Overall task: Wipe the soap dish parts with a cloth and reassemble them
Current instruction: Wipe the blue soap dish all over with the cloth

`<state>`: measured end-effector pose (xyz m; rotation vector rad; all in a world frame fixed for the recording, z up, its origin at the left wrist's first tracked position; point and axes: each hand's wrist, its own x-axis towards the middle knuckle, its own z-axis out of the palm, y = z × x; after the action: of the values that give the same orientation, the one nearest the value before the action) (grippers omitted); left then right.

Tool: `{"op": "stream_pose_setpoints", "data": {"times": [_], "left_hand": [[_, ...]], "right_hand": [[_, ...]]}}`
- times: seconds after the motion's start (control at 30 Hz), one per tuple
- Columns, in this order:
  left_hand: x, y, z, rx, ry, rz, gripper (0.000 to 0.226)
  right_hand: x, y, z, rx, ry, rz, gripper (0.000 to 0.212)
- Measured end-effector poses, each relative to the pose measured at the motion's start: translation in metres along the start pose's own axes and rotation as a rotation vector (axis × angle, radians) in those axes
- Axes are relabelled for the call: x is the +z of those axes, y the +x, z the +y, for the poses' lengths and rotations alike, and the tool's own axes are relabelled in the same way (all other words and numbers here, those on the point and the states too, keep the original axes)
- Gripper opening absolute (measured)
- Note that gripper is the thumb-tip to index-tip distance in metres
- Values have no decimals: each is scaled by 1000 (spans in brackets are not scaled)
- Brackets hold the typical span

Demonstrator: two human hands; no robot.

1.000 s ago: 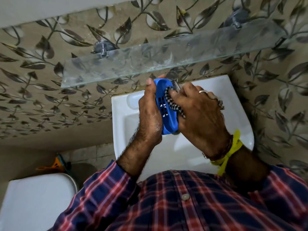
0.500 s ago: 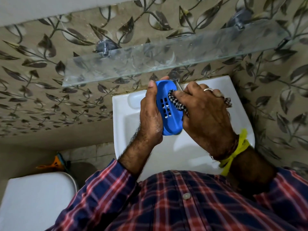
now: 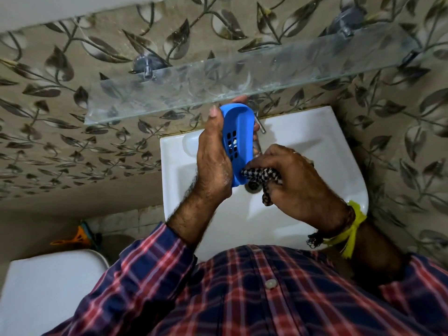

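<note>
Over white sink (image 3: 303,132): left hand (image 3: 213,163) gripping blue tray (image 3: 236,137), right hand (image 3: 298,183) clutching cloth (image 3: 264,174).

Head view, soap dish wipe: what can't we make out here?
- Blue soap dish part: its far side is hidden by the left hand, whose grip wraps it.
- Checked cloth: mostly bunched inside the right hand, so its extent is unclear.
- Any other soap dish part: none in view.
- Tap: largely behind the dish.
- Sink drain: partly covered by the cloth.
- Orange item by the floor: too small to identify.
</note>
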<state>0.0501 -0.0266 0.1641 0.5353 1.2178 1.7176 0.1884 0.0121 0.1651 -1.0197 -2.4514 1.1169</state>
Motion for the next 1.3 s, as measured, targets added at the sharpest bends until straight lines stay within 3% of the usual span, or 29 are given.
{"op": "stream_pose_setpoints", "data": {"times": [0.2, 0.37, 0.47, 0.6, 0.7, 0.77, 0.83, 0.93, 1.03, 1.1, 1.2, 1.3], "left_hand": [[-2, -5, -15, 132, 141, -68, 53], [-5, -7, -26, 242, 278, -140, 58], [-5, -1, -20, 113, 51, -55, 51], [-14, 10, 3, 35, -193, -70, 61], [-10, 9, 4, -5, -311, -206, 92], [-8, 6, 2, -43, -359, -229, 92], [-9, 2, -1, -71, -344, -221, 76], [-16, 0, -5, -107, -240, -106, 49], [-24, 0, -10, -105, -92, 132, 51], [-28, -1, -12, -71, -63, 220, 48], [-32, -3, -13, 2, -35, 252, 24], [-31, -3, -10, 79, 19, 233, 25]], "right_hand": [[8, 3, 10, 205, 347, -109, 42], [6, 2, 18, 248, 520, -175, 43], [0, 0, 28, 255, 780, -240, 43], [-19, -2, 51, 396, 1339, -13, 32], [-28, 0, 62, 438, 1254, 123, 30], [-29, 2, 57, 425, 1177, 197, 30], [-27, 3, 53, 398, 1086, 304, 28], [-24, 6, 49, 369, 1085, 417, 33], [-23, 11, 42, 345, 1117, 424, 28], [-21, 11, 36, 221, 969, 450, 28], [-14, 6, 22, -160, 649, 364, 37], [-5, 0, 10, -437, 361, 330, 37]]}}
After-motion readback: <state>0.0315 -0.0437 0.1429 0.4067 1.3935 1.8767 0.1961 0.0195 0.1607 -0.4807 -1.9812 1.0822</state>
